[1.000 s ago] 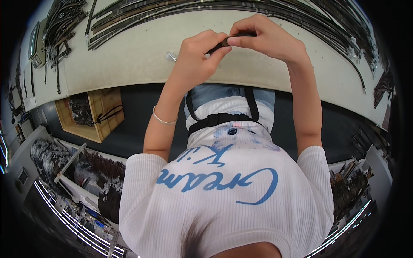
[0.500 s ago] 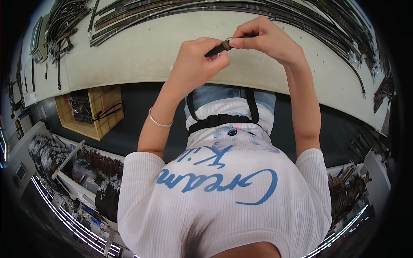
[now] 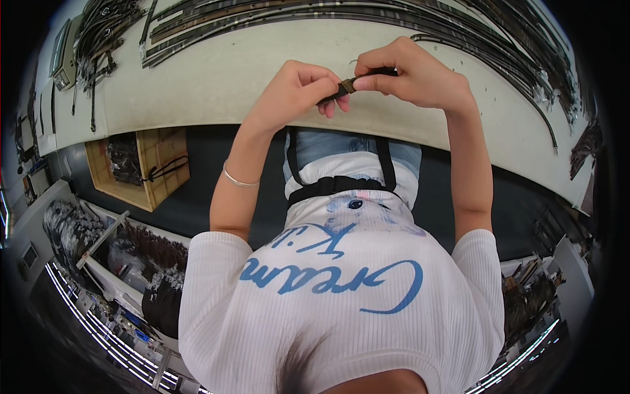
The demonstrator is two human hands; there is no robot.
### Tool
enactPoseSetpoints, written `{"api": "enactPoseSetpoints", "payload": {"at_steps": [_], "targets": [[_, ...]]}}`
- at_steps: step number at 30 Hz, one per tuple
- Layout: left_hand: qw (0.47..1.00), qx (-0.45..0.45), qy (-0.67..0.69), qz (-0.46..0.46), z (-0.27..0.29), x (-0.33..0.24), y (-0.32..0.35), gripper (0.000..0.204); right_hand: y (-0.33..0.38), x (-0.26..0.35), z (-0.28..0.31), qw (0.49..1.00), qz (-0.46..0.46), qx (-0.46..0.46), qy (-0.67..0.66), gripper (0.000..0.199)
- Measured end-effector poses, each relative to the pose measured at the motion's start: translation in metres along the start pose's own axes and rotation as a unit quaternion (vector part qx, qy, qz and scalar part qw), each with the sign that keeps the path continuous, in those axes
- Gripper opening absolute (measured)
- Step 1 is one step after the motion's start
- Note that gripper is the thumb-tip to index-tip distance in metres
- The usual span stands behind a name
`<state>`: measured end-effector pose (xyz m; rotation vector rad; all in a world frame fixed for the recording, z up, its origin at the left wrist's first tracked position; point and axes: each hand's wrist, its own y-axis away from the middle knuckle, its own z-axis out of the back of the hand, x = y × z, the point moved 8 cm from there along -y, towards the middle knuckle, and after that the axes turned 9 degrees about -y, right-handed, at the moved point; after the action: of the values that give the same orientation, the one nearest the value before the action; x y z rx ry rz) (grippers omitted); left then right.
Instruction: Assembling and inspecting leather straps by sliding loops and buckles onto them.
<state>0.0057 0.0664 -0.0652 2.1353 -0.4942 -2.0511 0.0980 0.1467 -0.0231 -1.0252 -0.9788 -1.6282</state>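
Both hands hold one dark belt [image 3: 382, 71] above the pale worktable, close to its near edge. Between them a small brass-coloured buckle [image 3: 348, 85] shows on the strap. My left hand [image 3: 303, 92] pinches the strap on the buckle's left side, with thumb and forefinger together and the other fingers curled below. On the other side, my right hand [image 3: 415, 75] grips the strap with its thumb by the buckle and its fingers bent over the top. Most of the belt's length is hidden in my hands.
Many dark belts [image 3: 262, 29] lie lengthwise along the back of the worktable [image 3: 177, 98]. More belts hang in a bundle [image 3: 105, 33] at far left, beside a grey box-like device [image 3: 64, 56]. Below the table's edge stands a wooden crate [image 3: 167, 167] holding dark items in plastic.
Both hands have come slightly down toward me with the belt. My left hand has turned, so its lower fingers now show beneath the strap.
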Motion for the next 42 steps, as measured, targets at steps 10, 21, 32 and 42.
{"api": "enactPoseSetpoints", "payload": {"at_steps": [10, 21, 32, 42], "targets": [[0.997, 0.054, 0.045, 0.036, 0.004, 0.006, -0.001, 0.027, 0.002, 0.01, -0.001, 0.999, 0.041, -0.03, 0.013, 0.013], [0.991, -0.055, -0.111, -0.055, -0.001, -0.014, 0.006, 0.018, 0.001, 0.004, 0.002, 1.0, 0.018, -0.011, 0.012, 0.015], [0.993, -0.07, -0.082, -0.055, 0.004, -0.01, 0.012, 0.02, 0.039, 0.043, 0.012, 0.932, 0.061, -0.246, 0.261, 0.019], [0.877, -0.162, -0.375, -0.252, -0.013, -0.052, 0.019, 0.022, 0.035, -0.004, 0.023, 0.972, -0.065, -0.224, -0.01, 0.014]]}}
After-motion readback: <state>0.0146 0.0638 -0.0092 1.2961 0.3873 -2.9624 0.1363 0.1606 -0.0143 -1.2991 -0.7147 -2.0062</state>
